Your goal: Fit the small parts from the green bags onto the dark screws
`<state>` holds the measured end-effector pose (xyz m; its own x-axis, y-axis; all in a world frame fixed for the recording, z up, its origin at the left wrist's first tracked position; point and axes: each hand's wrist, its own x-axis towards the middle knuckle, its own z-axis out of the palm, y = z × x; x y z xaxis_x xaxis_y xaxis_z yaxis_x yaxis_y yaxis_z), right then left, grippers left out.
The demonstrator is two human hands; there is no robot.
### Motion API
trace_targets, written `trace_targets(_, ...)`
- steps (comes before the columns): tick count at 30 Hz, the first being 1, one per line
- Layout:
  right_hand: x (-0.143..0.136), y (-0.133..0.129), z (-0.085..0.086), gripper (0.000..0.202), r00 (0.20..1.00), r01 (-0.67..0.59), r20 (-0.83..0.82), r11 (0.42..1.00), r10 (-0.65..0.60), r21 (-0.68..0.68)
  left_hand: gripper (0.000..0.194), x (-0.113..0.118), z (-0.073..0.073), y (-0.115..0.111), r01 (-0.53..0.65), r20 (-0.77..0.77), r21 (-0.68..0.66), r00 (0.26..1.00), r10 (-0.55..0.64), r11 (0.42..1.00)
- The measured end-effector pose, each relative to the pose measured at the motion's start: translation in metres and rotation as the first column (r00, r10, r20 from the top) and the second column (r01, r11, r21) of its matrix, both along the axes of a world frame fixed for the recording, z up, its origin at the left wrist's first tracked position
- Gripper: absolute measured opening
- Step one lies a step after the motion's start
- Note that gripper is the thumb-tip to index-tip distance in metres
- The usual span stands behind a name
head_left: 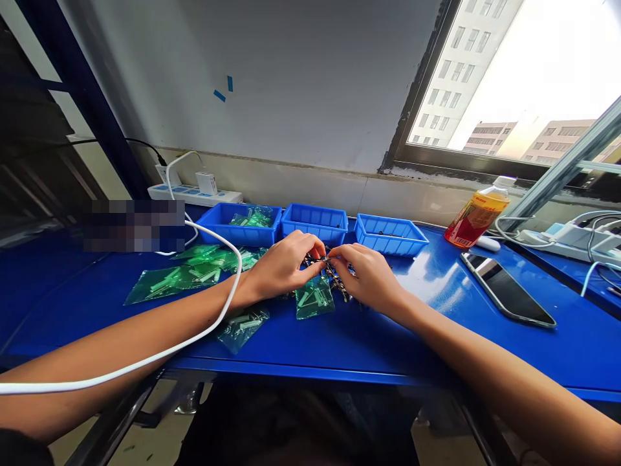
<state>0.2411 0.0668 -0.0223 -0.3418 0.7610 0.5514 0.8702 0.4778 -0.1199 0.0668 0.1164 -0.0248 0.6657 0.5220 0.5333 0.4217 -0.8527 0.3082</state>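
My left hand (286, 264) and my right hand (366, 275) meet over the middle of the blue table, thumbs and fingers pinched. Between their fingertips is a small dark part with a metallic shine (326, 257); its exact kind is too small to make out. Beneath the fingers lies a loose pile of similar small dark and brassy parts (338, 283), partly hidden by both hands. A green-tinted clear bag of small pale pieces (315, 299) lies just below the pile. Another such bag (244, 325) rests near my left forearm.
More green bags (177, 278) lie on the left. Behind my hands stand a left blue bin (242, 234) with bags, a middle bin (314, 234) and a right bin (392, 243). A drink bottle (478, 217) and phone (507, 289) are at right. A white cable (228, 310) crosses my left forearm.
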Motion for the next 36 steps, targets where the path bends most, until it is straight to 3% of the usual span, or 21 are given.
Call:
trace_targets(11,-0.0012,-0.0013,0.0015,0.018,1.0,0.006,0.018,1.0,-0.006,-0.026,0.011,-0.0008,0.0016,-0.0014,0.003,-0.007,0.019,1.0,-0.002,1.0)
trace_targets(22,-0.0023,-0.0046,0.0047,0.014,0.997,0.027,-0.065,0.996,-0.032,-0.084,0.019,-0.0007,0.0042,-0.0034,-0.018,-0.025,-0.011,1.0,0.017,1.0)
trace_targets(36,-0.0024,-0.0057,0.0044,0.009,0.998,0.0,-0.061,0.998,-0.003,-0.059,0.022,-0.0011,0.007,-0.0055,-0.011,-0.042,-0.061,0.999,0.008,0.998)
